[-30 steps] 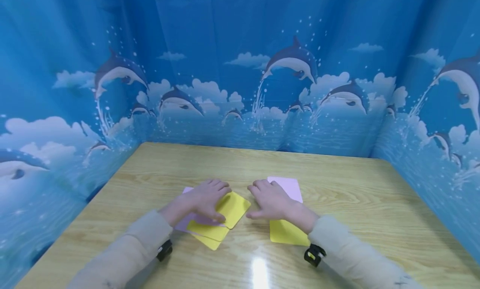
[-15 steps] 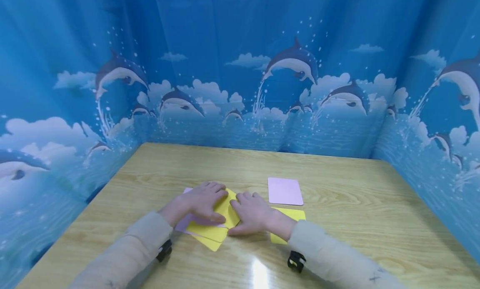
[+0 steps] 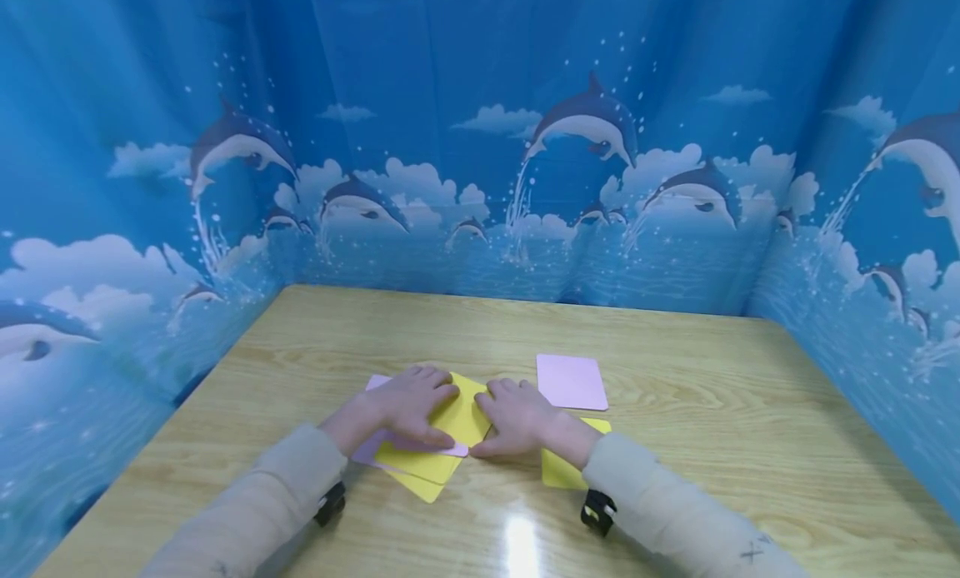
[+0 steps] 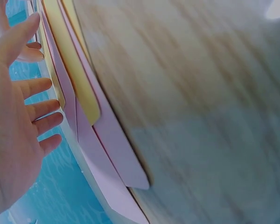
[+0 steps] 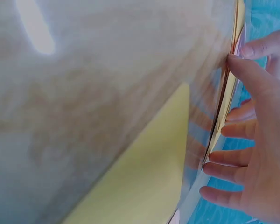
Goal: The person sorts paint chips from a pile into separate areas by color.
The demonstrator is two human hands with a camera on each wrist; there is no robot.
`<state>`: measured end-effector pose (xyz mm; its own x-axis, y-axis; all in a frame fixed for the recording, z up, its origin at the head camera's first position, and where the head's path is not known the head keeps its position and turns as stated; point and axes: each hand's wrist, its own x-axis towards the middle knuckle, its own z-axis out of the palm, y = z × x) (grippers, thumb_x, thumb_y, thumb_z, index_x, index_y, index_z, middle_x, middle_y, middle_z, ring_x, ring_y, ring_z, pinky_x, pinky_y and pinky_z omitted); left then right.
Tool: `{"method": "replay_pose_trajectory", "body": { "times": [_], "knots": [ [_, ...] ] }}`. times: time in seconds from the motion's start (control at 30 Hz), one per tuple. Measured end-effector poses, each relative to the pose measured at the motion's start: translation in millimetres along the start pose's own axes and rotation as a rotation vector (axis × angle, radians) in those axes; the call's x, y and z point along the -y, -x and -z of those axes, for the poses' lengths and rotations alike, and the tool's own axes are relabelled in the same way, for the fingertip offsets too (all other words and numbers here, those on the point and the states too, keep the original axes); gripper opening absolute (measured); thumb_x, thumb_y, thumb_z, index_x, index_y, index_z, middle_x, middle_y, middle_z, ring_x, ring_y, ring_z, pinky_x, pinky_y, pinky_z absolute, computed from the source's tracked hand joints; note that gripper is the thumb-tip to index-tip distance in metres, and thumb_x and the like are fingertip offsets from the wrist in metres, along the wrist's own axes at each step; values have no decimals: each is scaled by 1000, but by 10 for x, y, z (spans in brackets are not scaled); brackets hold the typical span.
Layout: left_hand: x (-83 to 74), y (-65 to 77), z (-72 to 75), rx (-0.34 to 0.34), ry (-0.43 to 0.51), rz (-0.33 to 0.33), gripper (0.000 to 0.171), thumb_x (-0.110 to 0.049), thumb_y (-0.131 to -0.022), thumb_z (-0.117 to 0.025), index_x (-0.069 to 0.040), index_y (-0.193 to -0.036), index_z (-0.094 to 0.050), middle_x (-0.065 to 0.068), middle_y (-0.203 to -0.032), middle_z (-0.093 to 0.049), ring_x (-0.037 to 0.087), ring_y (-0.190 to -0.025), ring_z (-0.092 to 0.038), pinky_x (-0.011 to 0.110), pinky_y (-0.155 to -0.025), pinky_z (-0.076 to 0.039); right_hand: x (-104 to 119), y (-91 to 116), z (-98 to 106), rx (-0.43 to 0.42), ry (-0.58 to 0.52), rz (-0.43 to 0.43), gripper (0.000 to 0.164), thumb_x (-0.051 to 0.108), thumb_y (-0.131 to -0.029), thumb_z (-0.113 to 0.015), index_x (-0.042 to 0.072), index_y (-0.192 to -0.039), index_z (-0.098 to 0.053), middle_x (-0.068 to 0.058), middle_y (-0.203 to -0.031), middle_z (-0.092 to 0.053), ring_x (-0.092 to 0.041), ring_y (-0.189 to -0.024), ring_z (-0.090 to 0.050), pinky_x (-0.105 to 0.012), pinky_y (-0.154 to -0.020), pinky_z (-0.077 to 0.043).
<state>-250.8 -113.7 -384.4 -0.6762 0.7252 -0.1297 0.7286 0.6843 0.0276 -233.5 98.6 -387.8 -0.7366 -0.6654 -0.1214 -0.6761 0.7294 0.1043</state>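
Note:
A loose, fanned pile of yellow cards (image 3: 469,413) and lilac cards (image 3: 368,451) lies left of the table's middle. My left hand (image 3: 415,401) rests across its upper left part, fingers spread and relaxed, hiding some of the cards. From the other side, my right hand (image 3: 516,417) touches the pile's right edge with extended fingers. In the left wrist view the layered lilac cards (image 4: 113,145) stick out past my left fingers. The right wrist view has my right fingertips (image 5: 213,156) right along the pile's edge, curled round nothing.
Right of the pile, a single lilac card (image 3: 572,382) lies flat. Nearer to me is a yellow card (image 3: 558,471), partly covered by my right forearm. A blue dolphin-print curtain (image 3: 480,128) encloses the wooden table (image 3: 675,378) at the back and sides.
My right hand has moved left from the separate cards to the pile, then slightly back right. The separate lilac card is uncovered. Cards in the pile have shifted a little; my left hand barely moved.

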Motion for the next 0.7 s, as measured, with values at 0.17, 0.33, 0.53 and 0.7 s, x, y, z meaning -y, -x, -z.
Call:
{"method": "replay_pose_trajectory", "body": {
  "times": [0.17, 0.33, 0.53, 0.7],
  "knots": [
    [-7, -4, 0, 13, 0, 12, 81, -67, -79, -49, -9, -135, -44, 11, -136, -42, 27, -128, -34, 42, -108, -22, -75, 5, 20, 23, -11, -11, 76, 65, -78, -53, 9, -129, -50, -13, -125, -50, -27, -112, -47, -44, -85, -44],
    [8, -15, -18, 12, -2, 18, 81, -66, -79, -49, -9, -136, -43, 11, -137, -41, 28, -129, -34, 42, -109, -22, -131, 12, 35, 46, -12, -30, 75, 60, -79, -54, 9, -133, -47, -14, -130, -46, -28, -118, -44, -45, -90, -41],
    [30, -37, -9, 21, 14, 50, 84, -65, -78, -53, -9, -139, -39, 13, -142, -36, 30, -131, -30, 46, -108, -20, -161, 6, 41, 44, -9, -15, 67, 52, -77, -58, 9, -127, -50, -12, -122, -49, -26, -110, -47, -42, -84, -43],
    [51, -64, 7, 55, 45, 72, 86, -63, -77, -56, -9, -141, -36, 15, -146, -30, 32, -134, -25, 48, -109, -19, -174, -10, 44, 43, -4, -3, 62, 52, -76, -59, 10, -121, -53, -11, -118, -51, -24, -105, -49, -40, -80, -44]
  ]
}}
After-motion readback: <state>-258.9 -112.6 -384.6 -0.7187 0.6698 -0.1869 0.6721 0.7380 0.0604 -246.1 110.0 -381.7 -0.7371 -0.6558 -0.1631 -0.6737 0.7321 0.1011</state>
